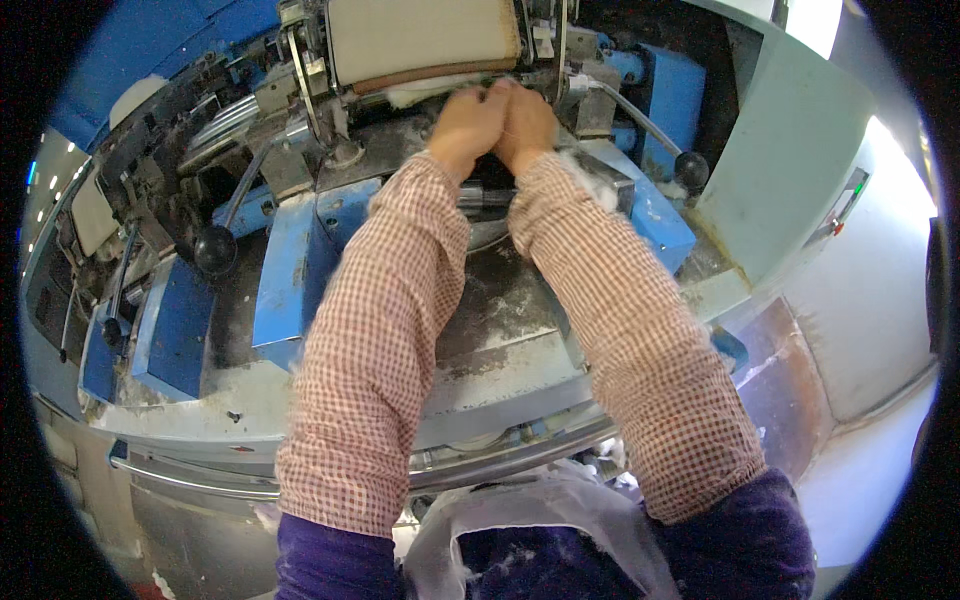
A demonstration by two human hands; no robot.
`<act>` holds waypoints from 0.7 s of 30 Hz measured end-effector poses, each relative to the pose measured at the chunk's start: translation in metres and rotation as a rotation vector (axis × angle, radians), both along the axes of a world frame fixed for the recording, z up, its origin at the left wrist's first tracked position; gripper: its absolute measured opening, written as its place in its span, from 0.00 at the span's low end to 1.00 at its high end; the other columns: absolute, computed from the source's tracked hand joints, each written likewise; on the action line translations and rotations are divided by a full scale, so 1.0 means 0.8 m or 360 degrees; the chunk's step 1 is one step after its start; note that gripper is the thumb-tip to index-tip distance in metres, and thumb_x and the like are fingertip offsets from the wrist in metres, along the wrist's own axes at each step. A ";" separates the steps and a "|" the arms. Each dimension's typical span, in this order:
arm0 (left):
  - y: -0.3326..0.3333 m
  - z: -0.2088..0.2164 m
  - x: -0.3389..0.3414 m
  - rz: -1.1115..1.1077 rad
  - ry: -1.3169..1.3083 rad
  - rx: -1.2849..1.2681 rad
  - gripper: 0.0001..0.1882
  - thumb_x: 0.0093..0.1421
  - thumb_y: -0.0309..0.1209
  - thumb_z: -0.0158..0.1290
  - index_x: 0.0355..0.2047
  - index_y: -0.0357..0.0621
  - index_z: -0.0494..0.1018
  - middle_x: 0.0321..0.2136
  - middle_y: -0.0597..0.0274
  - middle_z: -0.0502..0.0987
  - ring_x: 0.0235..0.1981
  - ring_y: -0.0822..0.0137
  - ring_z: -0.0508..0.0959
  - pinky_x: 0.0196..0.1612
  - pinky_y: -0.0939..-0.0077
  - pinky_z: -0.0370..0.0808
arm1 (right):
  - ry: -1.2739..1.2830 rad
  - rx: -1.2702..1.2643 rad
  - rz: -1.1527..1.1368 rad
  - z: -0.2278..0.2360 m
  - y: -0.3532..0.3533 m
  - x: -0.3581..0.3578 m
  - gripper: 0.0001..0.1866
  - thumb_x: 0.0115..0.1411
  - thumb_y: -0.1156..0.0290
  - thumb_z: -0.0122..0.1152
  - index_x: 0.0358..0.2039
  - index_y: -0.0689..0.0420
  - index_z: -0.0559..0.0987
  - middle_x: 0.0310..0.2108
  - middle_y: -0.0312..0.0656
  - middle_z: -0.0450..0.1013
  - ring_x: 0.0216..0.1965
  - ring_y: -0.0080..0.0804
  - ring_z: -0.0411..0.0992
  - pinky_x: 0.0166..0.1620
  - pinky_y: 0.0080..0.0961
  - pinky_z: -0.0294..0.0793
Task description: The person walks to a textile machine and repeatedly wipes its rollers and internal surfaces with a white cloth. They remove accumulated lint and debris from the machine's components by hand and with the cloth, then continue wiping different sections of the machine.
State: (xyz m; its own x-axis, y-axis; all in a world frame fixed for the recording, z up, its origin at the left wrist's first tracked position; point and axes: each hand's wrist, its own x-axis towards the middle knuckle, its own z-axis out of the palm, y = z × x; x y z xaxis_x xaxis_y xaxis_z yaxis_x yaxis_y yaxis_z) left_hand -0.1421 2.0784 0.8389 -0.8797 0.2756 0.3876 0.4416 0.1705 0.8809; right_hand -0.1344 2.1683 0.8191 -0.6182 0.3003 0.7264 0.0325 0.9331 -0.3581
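At the machine's upper middle, my left hand (468, 130) and my right hand (527, 125) meet just under a cream padded panel (425, 38) with a brown lower edge. Both hands are closed, fingers curled inward and pressed close to each other. Whatever lies between them is hidden behind the knuckles. A tuft of white fibre (418, 93) shows along the panel's underside, beside my left hand. Checked sleeve covers (365, 330) run up both forearms.
Black-knobbed levers flank my arms: a left knob (215, 249) and a right knob (691, 170). Blue blocks (292, 275) line the machine front. White fluff (597, 180) clings beside my right wrist. A metal rail (200, 482) crosses below; a pale green housing (800, 150) rises at right.
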 end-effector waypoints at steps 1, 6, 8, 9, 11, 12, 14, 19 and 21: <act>0.007 0.003 0.004 0.0017 -0.0005 -0.0019 0.31 0.63 0.47 0.43 0.49 0.25 0.68 0.48 0.40 0.73 0.50 0.52 0.73 0.52 0.67 0.67 | -0.0048 0.0021 0.0058 0.000 0.004 0.002 0.13 0.54 0.61 0.56 0.30 0.57 0.81 0.29 0.50 0.77 0.31 0.48 0.77 0.34 0.40 0.76; 0.006 0.000 0.017 0.0116 0.0033 -0.0117 0.31 0.62 0.47 0.44 0.47 0.24 0.69 0.45 0.38 0.74 0.48 0.51 0.74 0.49 0.67 0.68 | -0.0071 0.0204 0.0096 -0.005 0.008 0.002 0.14 0.52 0.59 0.57 0.30 0.57 0.80 0.30 0.51 0.77 0.33 0.49 0.77 0.36 0.41 0.76; -0.004 -0.010 0.018 0.0177 0.0013 0.0122 0.29 0.62 0.45 0.46 0.45 0.23 0.70 0.42 0.40 0.75 0.44 0.55 0.75 0.46 0.68 0.70 | -0.0016 0.0255 0.0243 -0.002 -0.001 -0.004 0.13 0.52 0.61 0.58 0.29 0.58 0.80 0.31 0.52 0.77 0.34 0.48 0.76 0.37 0.40 0.76; -0.010 -0.016 0.017 0.0207 -0.0015 0.0232 0.28 0.62 0.44 0.46 0.44 0.23 0.70 0.40 0.41 0.76 0.42 0.56 0.76 0.44 0.69 0.71 | -0.0088 0.0313 0.0303 -0.001 -0.006 -0.006 0.13 0.52 0.61 0.57 0.29 0.59 0.80 0.31 0.52 0.77 0.34 0.48 0.76 0.37 0.41 0.76; -0.019 -0.021 0.015 0.0186 0.0031 0.0563 0.24 0.63 0.41 0.47 0.42 0.24 0.71 0.39 0.47 0.76 0.39 0.62 0.75 0.43 0.70 0.70 | -0.0171 0.0449 0.0421 0.005 -0.016 -0.010 0.13 0.52 0.62 0.57 0.30 0.59 0.79 0.31 0.51 0.77 0.34 0.48 0.76 0.37 0.41 0.76; -0.024 -0.022 0.013 0.0179 0.0070 0.0642 0.24 0.63 0.41 0.47 0.42 0.25 0.71 0.40 0.48 0.76 0.39 0.62 0.75 0.43 0.71 0.70 | -0.0110 0.0435 0.0361 0.006 -0.025 -0.013 0.13 0.53 0.63 0.57 0.32 0.60 0.79 0.31 0.52 0.77 0.34 0.49 0.76 0.37 0.41 0.76; -0.029 -0.021 0.010 0.0143 0.0005 0.0749 0.24 0.64 0.41 0.47 0.43 0.25 0.70 0.41 0.49 0.76 0.40 0.62 0.75 0.44 0.70 0.70 | 0.0044 0.0490 0.0353 0.006 -0.033 -0.015 0.14 0.54 0.64 0.56 0.33 0.61 0.78 0.30 0.53 0.77 0.34 0.49 0.76 0.37 0.41 0.76; -0.036 -0.016 0.007 0.0119 -0.0115 0.0756 0.25 0.64 0.41 0.47 0.48 0.25 0.67 0.44 0.47 0.74 0.43 0.60 0.74 0.47 0.68 0.70 | -0.0016 0.0423 0.0548 0.009 -0.040 -0.020 0.14 0.53 0.64 0.57 0.32 0.63 0.78 0.30 0.55 0.76 0.34 0.50 0.76 0.38 0.41 0.76; -0.037 -0.015 0.004 0.0112 -0.0131 0.0820 0.25 0.64 0.40 0.47 0.48 0.25 0.66 0.45 0.47 0.74 0.43 0.59 0.74 0.47 0.67 0.70 | -0.0035 0.0482 0.0520 0.012 -0.040 -0.023 0.13 0.53 0.64 0.57 0.31 0.62 0.78 0.30 0.56 0.76 0.35 0.50 0.76 0.38 0.41 0.76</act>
State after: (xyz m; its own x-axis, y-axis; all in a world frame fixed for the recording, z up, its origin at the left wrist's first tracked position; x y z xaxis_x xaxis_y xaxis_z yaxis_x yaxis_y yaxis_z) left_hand -0.1388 2.0492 0.8267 -0.9223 0.0065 0.3863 0.3707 -0.2672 0.8895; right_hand -0.1531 2.1360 0.8290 -0.6614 -0.1377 0.7373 -0.2769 0.9584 -0.0694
